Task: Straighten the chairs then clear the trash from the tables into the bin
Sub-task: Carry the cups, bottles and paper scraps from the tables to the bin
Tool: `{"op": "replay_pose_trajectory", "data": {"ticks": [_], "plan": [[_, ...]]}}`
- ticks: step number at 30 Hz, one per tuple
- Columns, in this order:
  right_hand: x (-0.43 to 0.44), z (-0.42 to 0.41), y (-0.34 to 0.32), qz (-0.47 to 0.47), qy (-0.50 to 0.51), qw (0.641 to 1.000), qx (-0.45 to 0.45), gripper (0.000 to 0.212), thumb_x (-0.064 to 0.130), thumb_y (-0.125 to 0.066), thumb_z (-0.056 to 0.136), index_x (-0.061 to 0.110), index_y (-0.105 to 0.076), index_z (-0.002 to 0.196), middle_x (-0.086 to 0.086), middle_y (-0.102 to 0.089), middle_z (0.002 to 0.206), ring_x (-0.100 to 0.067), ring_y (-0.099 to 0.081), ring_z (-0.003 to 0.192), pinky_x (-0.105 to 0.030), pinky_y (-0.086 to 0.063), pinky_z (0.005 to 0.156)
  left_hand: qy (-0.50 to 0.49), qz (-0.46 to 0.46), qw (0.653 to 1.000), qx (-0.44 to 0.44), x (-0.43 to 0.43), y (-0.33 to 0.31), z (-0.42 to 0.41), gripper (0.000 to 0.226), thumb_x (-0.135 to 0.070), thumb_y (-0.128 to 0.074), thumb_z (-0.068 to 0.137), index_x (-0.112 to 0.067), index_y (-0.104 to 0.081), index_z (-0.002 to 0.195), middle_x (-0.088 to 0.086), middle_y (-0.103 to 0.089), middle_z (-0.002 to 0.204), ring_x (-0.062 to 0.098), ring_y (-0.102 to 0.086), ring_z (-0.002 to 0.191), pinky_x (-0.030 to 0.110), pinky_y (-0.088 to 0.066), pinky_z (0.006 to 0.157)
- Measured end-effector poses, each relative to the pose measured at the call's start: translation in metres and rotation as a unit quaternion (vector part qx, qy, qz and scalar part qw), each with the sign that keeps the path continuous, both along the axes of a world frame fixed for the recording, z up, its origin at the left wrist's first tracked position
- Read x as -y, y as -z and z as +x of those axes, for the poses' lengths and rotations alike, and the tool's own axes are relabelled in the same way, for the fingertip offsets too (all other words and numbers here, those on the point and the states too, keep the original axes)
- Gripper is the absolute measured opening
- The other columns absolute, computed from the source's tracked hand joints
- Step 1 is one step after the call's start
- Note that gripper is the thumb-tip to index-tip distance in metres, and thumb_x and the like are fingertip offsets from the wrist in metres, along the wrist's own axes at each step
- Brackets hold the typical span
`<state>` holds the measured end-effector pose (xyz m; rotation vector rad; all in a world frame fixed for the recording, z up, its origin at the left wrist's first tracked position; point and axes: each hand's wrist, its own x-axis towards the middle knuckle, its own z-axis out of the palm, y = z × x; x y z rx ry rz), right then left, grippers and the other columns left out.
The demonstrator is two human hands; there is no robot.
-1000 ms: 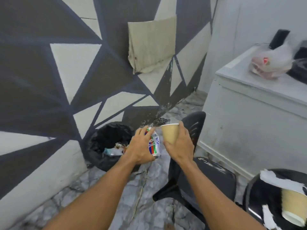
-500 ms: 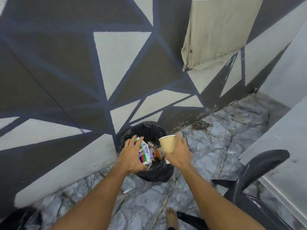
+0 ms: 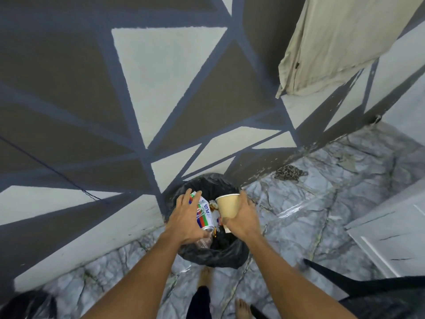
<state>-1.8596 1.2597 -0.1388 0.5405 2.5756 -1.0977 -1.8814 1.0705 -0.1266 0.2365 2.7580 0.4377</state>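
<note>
A bin (image 3: 216, 254) lined with a black bag stands on the floor against the patterned wall, with bits of trash inside. Both my hands are right above its opening. My left hand (image 3: 187, 218) grips a white drink can (image 3: 203, 211) with red, green and blue print, tilted with its top toward me. My right hand (image 3: 243, 217) holds a tan paper cup (image 3: 227, 204), its open rim facing left.
A black chair (image 3: 368, 286) juts in at the lower right. A beige cloth (image 3: 345, 42) hangs on the wall at upper right. A white cabinet (image 3: 395, 226) stands at the right edge. Another black bag (image 3: 27, 305) lies at lower left. My bare feet (image 3: 241, 308) stand on marble floor.
I have stepped closer to the bin and look down more steeply. Both hands, still holding the can and the cup, have moved over the bin's opening.
</note>
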Motion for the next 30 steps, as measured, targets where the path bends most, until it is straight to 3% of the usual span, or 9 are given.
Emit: {"op": "replay_pose_trajectory", "data": {"ticks": [4, 8, 14, 19, 26, 30], "plan": [[0.011, -0.029, 0.020, 0.019, 0.049, 0.995, 0.087, 0.127, 0.050, -0.083, 0.062, 0.018, 0.000, 0.153, -0.013, -0.037, 0.145, -0.034, -0.048, 0.127, -0.045, -0.046, 0.096, 0.023, -0.009, 0.999, 0.040, 0.017, 0.018, -0.048, 0.129, -0.054, -0.085, 0.060, -0.031, -0.003, 0.156, -0.001, 0.000, 0.165, 0.028, -0.003, 0.151, 0.054, -0.033, 0.115], [0.016, -0.047, 0.036, 0.045, 0.073, 0.984, 0.159, 0.105, 0.044, -0.076, 0.070, 0.014, -0.016, 0.150, -0.016, -0.042, 0.143, -0.034, -0.049, 0.126, -0.043, -0.047, 0.099, 0.047, -0.018, 0.996, 0.068, 0.025, 0.033, -0.091, 0.128, -0.051, -0.085, 0.063, -0.029, -0.002, 0.157, 0.001, 0.003, 0.166, 0.029, 0.000, 0.151, 0.053, -0.031, 0.117], [0.020, -0.076, 0.040, 0.032, 0.094, 0.982, 0.162, 0.080, 0.039, -0.071, 0.073, 0.019, -0.039, 0.144, -0.014, -0.045, 0.139, -0.030, -0.050, 0.125, -0.040, -0.046, 0.102, 0.085, -0.028, 0.991, 0.102, 0.018, 0.053, -0.124, 0.131, -0.052, -0.087, 0.063, -0.027, 0.000, 0.158, 0.003, 0.010, 0.166, 0.029, 0.010, 0.152, 0.054, -0.021, 0.119], [0.018, -0.080, 0.042, 0.018, 0.113, 0.980, 0.162, 0.070, 0.031, -0.070, 0.073, 0.023, -0.047, 0.139, -0.012, -0.048, 0.134, -0.029, -0.054, 0.119, -0.037, -0.049, 0.098, 0.110, -0.061, 0.984, 0.123, 0.016, 0.068, -0.148, 0.150, -0.063, -0.088, 0.050, -0.026, 0.010, 0.157, 0.013, 0.027, 0.161, 0.037, 0.025, 0.147, 0.062, -0.003, 0.117], [0.021, -0.053, 0.040, 0.011, 0.112, 0.977, 0.179, 0.069, 0.031, -0.073, 0.072, 0.021, -0.052, 0.136, -0.008, -0.050, 0.136, -0.024, -0.058, 0.117, -0.034, -0.050, 0.098, 0.138, -0.023, 0.980, 0.141, 0.011, 0.088, -0.106, 0.116, -0.035, -0.081, 0.071, -0.021, -0.004, 0.157, 0.015, 0.002, 0.165, 0.034, -0.001, 0.152, 0.048, -0.021, 0.121], [0.011, -0.030, 0.020, 0.027, 0.102, 0.982, 0.156, 0.052, 0.033, -0.070, 0.074, 0.022, -0.061, 0.124, -0.004, -0.060, 0.127, -0.024, -0.061, 0.110, -0.032, -0.052, 0.090, 0.179, 0.037, 0.973, 0.142, -0.018, 0.076, -0.072, 0.097, -0.025, -0.074, 0.074, -0.019, -0.022, 0.155, 0.011, -0.020, 0.160, 0.028, -0.018, 0.148, 0.038, -0.029, 0.117]]}}
